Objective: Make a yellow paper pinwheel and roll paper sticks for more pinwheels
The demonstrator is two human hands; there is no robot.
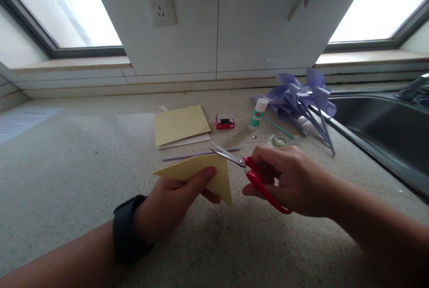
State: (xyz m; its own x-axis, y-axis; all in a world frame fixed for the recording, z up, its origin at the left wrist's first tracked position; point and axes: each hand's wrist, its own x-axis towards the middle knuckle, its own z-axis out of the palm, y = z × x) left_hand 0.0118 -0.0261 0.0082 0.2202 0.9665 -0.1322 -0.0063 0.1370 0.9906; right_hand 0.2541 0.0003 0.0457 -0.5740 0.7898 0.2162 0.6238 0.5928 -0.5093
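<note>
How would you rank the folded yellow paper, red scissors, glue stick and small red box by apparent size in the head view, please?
1. folded yellow paper
2. red scissors
3. glue stick and small red box look alike; both lie farther from the camera, so I would not rank them.

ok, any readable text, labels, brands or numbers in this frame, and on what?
No text reads clearly.
Glue stick: green label, print too blurred.
Red box: dark label, too small to read.
Sheet at far left: faint lines, unreadable.
Paper, scissors, socket: no print visible.
</note>
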